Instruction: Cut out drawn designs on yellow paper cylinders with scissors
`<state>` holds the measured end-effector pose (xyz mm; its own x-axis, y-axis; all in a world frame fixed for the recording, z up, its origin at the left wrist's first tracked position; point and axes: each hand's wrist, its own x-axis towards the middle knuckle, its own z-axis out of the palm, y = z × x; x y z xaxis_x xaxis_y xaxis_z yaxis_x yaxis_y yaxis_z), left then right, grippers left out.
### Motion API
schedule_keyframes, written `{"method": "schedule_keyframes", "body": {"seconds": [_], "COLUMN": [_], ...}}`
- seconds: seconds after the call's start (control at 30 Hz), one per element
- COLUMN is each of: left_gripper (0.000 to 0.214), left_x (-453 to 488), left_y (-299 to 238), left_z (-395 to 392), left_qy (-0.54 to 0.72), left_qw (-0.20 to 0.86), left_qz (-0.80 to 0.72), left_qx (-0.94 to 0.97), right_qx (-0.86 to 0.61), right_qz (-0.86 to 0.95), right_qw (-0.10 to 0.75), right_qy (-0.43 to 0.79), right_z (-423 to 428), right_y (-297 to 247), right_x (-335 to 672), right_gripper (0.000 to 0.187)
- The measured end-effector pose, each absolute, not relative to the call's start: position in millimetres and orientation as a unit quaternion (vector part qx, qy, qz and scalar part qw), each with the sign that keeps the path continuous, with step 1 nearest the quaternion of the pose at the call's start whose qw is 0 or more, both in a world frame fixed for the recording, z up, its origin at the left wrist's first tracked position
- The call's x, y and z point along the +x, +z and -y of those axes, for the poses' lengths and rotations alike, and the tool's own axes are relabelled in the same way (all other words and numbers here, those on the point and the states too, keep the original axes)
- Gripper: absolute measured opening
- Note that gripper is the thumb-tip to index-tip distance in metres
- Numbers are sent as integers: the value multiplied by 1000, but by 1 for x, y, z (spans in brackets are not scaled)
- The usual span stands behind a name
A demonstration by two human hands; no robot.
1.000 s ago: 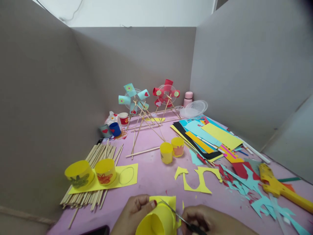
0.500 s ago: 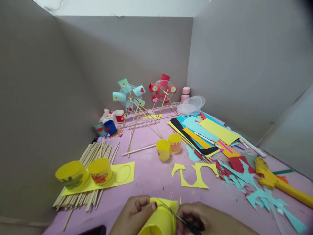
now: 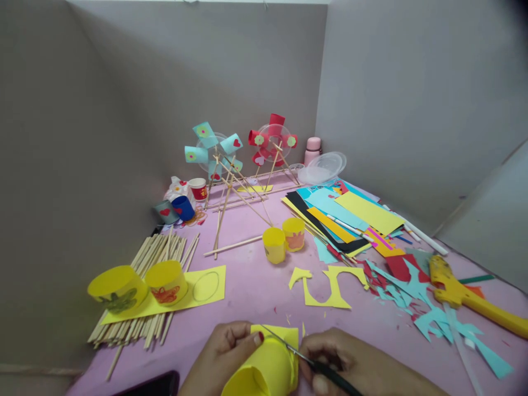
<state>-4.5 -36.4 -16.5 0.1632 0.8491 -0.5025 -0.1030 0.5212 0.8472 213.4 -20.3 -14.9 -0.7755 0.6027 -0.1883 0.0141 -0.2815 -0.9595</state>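
At the near edge my left hand (image 3: 225,355) grips a yellow paper tube (image 3: 264,366) together with the flat piece of yellow paper (image 3: 284,334) at its far end. The tube lies tilted, one open end towards me. In my right hand (image 3: 334,355) is a slim black-handled blade (image 3: 291,349); it lies across the flat paper, close to the tube's rim. My hand hides part of this tool, so its exact kind is unclear. Two yellow paper cups (image 3: 167,281) with drawn designs stand at left on a yellow strip (image 3: 212,291) bearing a pencilled oval.
Wooden sticks (image 3: 159,330) lie under the strip. Two smaller yellow cups (image 3: 274,247) stand mid-table, before stick-framed paper wheels (image 3: 274,143). Yellow offcuts (image 3: 330,300), coloured sheets (image 3: 369,212), blue scraps (image 3: 424,324) and a yellow glue gun (image 3: 454,291) lie right. A dark phone-like object (image 3: 152,385) lies near left.
The view has tipped down slightly. The tube's open end has swung a little left towards me, and more of the black handle shows. Both hands keep their hold.
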Motion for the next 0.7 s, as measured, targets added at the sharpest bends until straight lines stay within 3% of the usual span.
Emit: {"method": "schedule_keyframes", "body": {"seconds": [0.7], "left_gripper": [28], "left_x": [-2], "left_y": [-19], "left_z": [38], "left_qy": [360], "left_qw": [692], "left_qz": [-539], "left_qx": [317], "right_qx": [-259], "right_qz": [573], "right_qw": [195], "right_qy": [753], "right_z": [20], "right_y": [-13], "right_x": [215], "right_gripper": [49]}}
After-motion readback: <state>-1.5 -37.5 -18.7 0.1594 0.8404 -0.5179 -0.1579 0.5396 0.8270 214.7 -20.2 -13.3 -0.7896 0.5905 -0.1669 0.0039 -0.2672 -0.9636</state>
